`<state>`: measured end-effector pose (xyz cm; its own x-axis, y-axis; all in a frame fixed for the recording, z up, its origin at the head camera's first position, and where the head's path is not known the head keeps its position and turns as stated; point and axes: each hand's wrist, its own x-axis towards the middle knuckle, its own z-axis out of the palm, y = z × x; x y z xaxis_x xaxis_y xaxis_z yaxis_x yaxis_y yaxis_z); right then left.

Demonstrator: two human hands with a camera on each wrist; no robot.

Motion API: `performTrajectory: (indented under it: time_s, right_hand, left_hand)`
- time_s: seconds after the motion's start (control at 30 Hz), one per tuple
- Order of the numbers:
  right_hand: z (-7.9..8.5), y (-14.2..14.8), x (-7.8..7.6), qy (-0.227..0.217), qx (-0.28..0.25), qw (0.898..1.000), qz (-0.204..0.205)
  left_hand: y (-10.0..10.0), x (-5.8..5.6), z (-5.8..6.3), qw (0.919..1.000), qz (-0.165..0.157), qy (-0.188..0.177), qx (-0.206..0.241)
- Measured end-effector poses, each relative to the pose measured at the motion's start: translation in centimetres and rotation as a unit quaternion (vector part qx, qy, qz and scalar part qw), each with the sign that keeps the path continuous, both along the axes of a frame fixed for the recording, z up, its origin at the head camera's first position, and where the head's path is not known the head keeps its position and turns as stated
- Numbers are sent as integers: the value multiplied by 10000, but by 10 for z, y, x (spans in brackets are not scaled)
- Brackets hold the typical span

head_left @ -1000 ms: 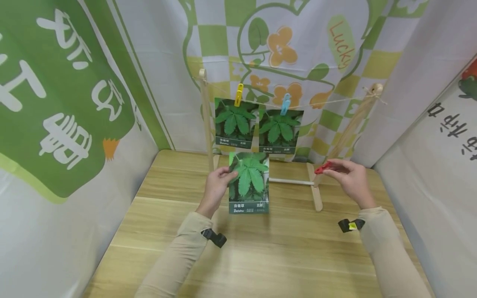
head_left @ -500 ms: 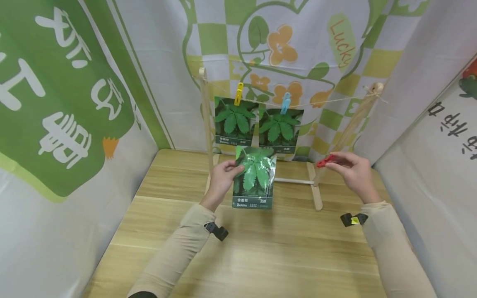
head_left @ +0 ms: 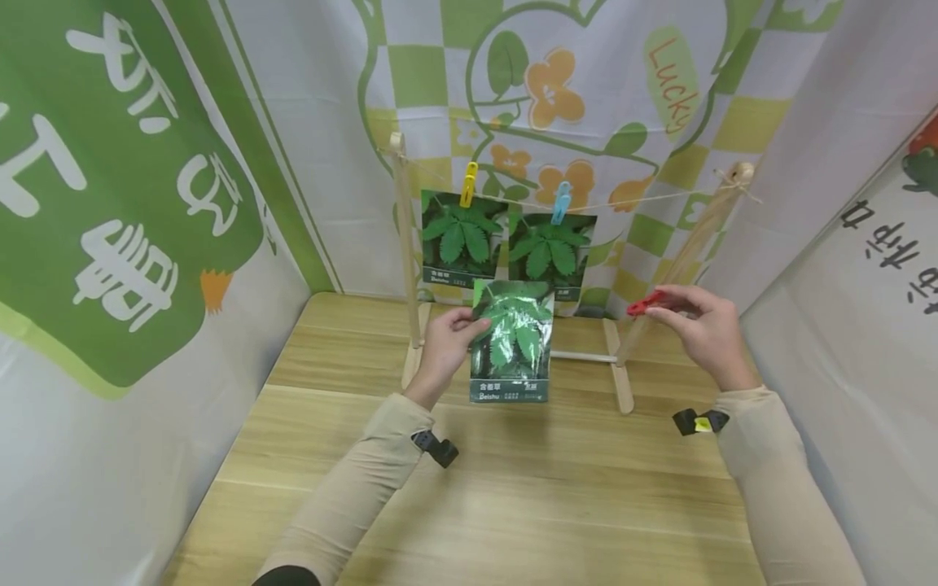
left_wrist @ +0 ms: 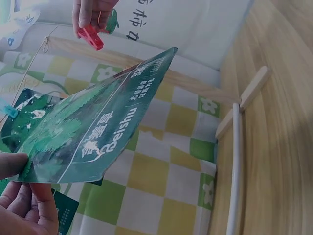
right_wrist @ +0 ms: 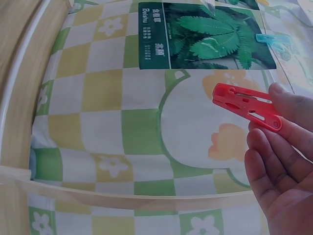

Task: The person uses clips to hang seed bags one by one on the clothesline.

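My left hand (head_left: 449, 346) pinches the left edge of a glossy green seed packet (head_left: 510, 342) with a leaf picture, thumb on the front and fingers behind. The packet is held upright in front of the rack, overlapping the lower parts of two like packets. Those hang from a string (head_left: 659, 198), one by a yellow clothespin (head_left: 469, 185), the other by a light blue clothespin (head_left: 561, 203). Over by the right post, my right hand (head_left: 703, 334) pinches a red clothespin (head_left: 645, 303) between thumb and fingertips. In the right wrist view the red clothespin (right_wrist: 247, 105) points away from the fingers.
The wooden rack has a left post (head_left: 405, 244), a right post (head_left: 696, 236) and a white bar (head_left: 582, 356) low between its feet. It stands at the back of a wooden table (head_left: 572, 488). Printed cloth (head_left: 418, 73) hangs behind and at both sides.
My left hand has carried the seed packet rightward and up, towards the hanging packets. The right hand with the red clothespin has risen slightly and shifted a little right.
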<state>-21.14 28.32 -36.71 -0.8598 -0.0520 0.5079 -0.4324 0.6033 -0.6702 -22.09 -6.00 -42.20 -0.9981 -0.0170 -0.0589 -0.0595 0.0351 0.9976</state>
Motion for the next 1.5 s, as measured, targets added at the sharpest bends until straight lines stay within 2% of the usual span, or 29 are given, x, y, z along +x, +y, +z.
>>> performTrajectory:
  time_s: [0.3, 0.6, 0.8, 1.33, 1.5]
  right_hand:
    - [11, -3, -2, 192, 203, 9996, -26]
    - [19, -3, -6, 282, -59, 9996, 53]
    - [26, -6, -8, 296, 56, 9995, -11]
    - [53, -17, -19, 1003, 587, 9932, 102]
    - [60, -17, -22, 1180, 591, 9911, 185]
  left_hand:
    - [14, -6, 8, 9999, -85, -8, 121]
    - [25, -10, 13, 9998, -95, 92, 146]
    - [28, -12, 14, 9997, -113, 138, 144]
    - [43, -24, 22, 9994, -198, 268, 136]
    - [50, -29, 23, 9993, -165, 267, 212]
